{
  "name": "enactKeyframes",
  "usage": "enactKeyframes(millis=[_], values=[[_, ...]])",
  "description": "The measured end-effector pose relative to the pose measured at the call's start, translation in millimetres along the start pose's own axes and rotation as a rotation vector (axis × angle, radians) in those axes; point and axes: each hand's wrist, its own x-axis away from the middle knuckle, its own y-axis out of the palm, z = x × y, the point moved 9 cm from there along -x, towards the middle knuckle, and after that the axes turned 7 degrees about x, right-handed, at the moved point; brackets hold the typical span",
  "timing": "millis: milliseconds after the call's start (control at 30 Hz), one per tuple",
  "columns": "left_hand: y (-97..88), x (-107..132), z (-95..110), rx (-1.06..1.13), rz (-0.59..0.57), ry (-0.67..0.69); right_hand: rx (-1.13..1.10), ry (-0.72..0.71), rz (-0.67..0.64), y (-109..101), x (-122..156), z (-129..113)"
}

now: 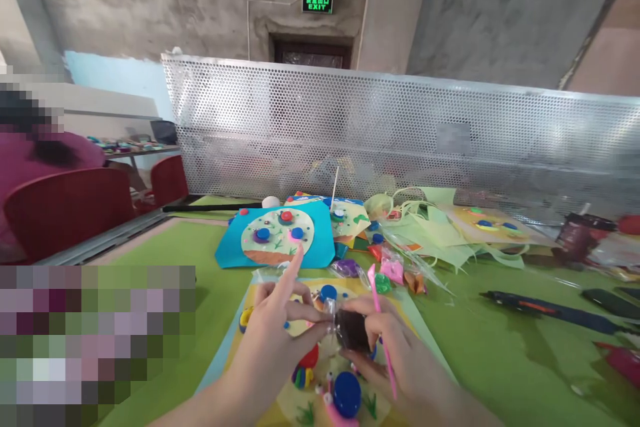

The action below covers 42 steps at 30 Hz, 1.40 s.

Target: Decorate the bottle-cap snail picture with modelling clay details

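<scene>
A dark packet of what looks like modelling clay (pixel 353 331) in clear wrap is held between both hands, above a craft picture. My left hand (pixel 273 327) pinches the wrapper's clear end between thumb and fingers, its index finger pointing up. Wrapped round the dark block is my right hand (pixel 407 353), which also keeps a thin pink stick tool (pixel 375 290) between its fingers. On the yellow-edged picture (pixel 235 367) below are a blue bottle cap (pixel 347 395) with a pink clay snail body, a rainbow-striped clay piece (pixel 303 377) and green clay tufts. The hands hide the picture's middle.
Behind the hands lies a finished-looking blue card picture (pixel 323 233). Small clay packets, such as a pink one (pixel 391 267), and pale green paper scraps (pixel 425 233) lie beyond. A black pen (pixel 545 310) is at right. A person (pixel 65 153) sits at far left.
</scene>
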Motion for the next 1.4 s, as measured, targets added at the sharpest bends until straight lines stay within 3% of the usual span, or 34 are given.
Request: enactKeyframes(millis=[200, 467, 600, 733, 867, 1000, 1200, 1400], values=[[-4.9, 1, 1, 0.094, 0.07, -0.026, -0.012, -0.001, 0.013, -4, -1, -1], [2.1, 8, 1, 0.268, 0.039, -0.073, -0.044, 0.002, 0.006, -5, 1, -3], [1.2, -3, -6, 0.415, 0.012, -0.194, -0.036, 0.046, 0.037, -5, 1, 4], [-4.8, -16, -22, 0.611, 0.034, -0.365, 0.042, 0.128, 0.134, -18, 0, 20], [1.8, -15, -37, 0.71, 0.006, -0.509, 0.18, 0.24, 0.169, -31, -3, 44], [9.1, -11, -41, 0.732, -0.023, -0.568, 0.31, 0.378, 0.072, -30, -4, 71], [9.0, -17, -32, 0.74, -0.076, -0.483, 0.553, 0.544, -0.183, -15, 10, 108], [8.7, -16, -31, 0.698, -0.084, -0.459, 0.737, 0.664, -0.286, -18, 32, 138]])
